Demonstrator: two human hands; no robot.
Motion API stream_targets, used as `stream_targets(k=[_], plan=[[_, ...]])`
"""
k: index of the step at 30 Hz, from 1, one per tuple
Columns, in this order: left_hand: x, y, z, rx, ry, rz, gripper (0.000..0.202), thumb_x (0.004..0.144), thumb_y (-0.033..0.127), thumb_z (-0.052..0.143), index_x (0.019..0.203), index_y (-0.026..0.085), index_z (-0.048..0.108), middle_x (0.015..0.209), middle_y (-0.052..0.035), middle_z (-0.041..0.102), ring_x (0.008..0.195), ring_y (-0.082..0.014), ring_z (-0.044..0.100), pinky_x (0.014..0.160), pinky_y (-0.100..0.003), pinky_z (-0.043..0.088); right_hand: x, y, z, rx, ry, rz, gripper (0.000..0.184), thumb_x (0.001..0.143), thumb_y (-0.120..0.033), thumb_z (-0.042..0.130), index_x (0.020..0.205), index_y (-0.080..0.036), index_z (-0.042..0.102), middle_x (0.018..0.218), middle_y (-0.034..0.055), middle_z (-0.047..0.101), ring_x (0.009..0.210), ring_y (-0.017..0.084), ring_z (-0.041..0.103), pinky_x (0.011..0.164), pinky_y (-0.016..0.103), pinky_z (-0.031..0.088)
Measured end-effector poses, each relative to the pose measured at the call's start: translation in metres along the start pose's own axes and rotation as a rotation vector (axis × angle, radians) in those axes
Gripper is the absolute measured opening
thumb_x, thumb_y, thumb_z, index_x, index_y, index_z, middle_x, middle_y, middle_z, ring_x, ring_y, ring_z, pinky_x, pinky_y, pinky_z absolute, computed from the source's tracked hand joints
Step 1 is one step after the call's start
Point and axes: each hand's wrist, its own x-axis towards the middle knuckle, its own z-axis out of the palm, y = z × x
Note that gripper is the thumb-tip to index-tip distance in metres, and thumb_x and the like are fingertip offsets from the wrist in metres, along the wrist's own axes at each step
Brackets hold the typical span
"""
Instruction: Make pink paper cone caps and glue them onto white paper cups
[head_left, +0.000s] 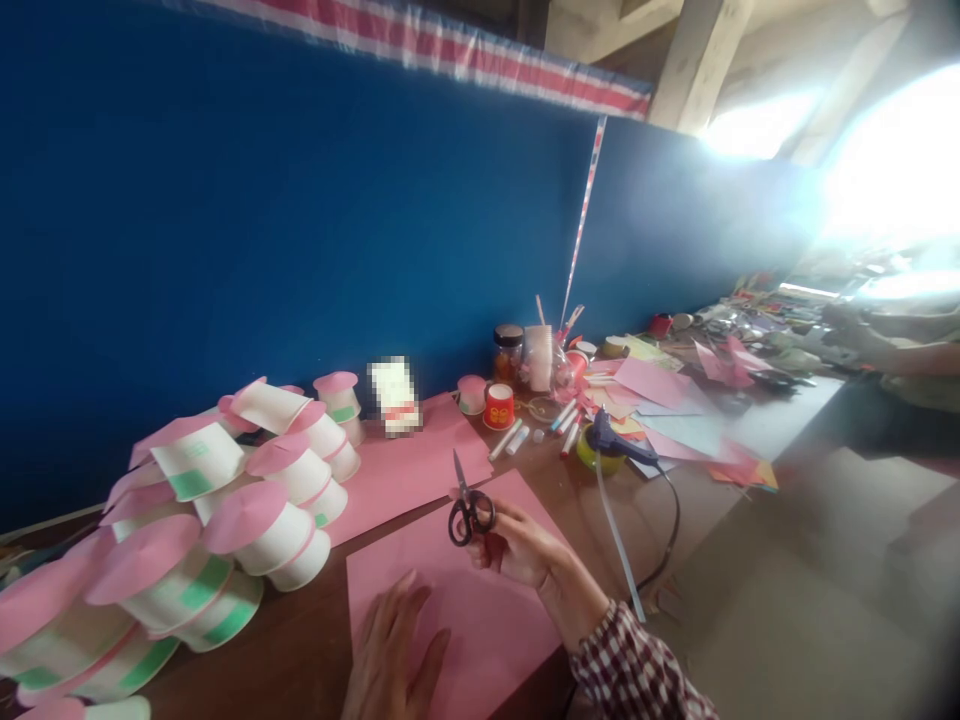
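Observation:
A pair of scissors (470,512) with black handles is held in my right hand (521,545), its blades pointing up and away from me. Beneath both hands lies a pink paper sheet (457,610) on the brown table. My left hand (397,650) rests on the sheet's left part with its fingers spread. Behind it, a second pink sheet (405,480) lies near the blue wall. To the left are piled several white paper cups (199,460) with pink paper cone tops and green patches.
A glue gun (619,440) rests on a yellow-green roll at the right, its cord trailing toward me. Markers (510,440), a red cup (499,407) and a dark-lidded jar (508,350) stand farther back. Loose coloured paper (656,385) is scattered beyond. Another person's arm (892,345) shows at far right.

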Motion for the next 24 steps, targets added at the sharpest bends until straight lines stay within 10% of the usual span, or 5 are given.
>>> stream_targets(k=[12, 24], plan=[[0.004, 0.003, -0.006, -0.154, 0.002, -0.1, 0.036, 0.084, 0.037, 0.055, 0.118, 0.023, 0.053, 0.112, -0.0077, 0.064, 0.102, -0.0213, 0.063, 0.081, -0.034, 0.058, -0.004, 0.014, -0.001, 0.035, 0.019, -0.029, 0.029, 0.082, -0.032, 0.065, 0.107, -0.019, 0.06, 0.074, 0.001, 0.06, 0.06, 0.01, 0.055, 0.058, 0.024, 0.042], [0.003, 0.003, -0.01, -0.091, 0.006, -0.191, 0.04, 0.086, 0.041, 0.05, 0.119, 0.019, 0.055, 0.122, -0.0134, 0.059, 0.112, -0.0262, 0.058, 0.088, -0.041, 0.055, -0.043, -0.004, 0.032, -0.425, -0.183, -0.038, 0.042, 0.08, -0.034, 0.068, 0.116, -0.019, 0.052, 0.086, 0.0015, 0.056, 0.067, 0.008, 0.053, 0.057, 0.02, 0.04]])
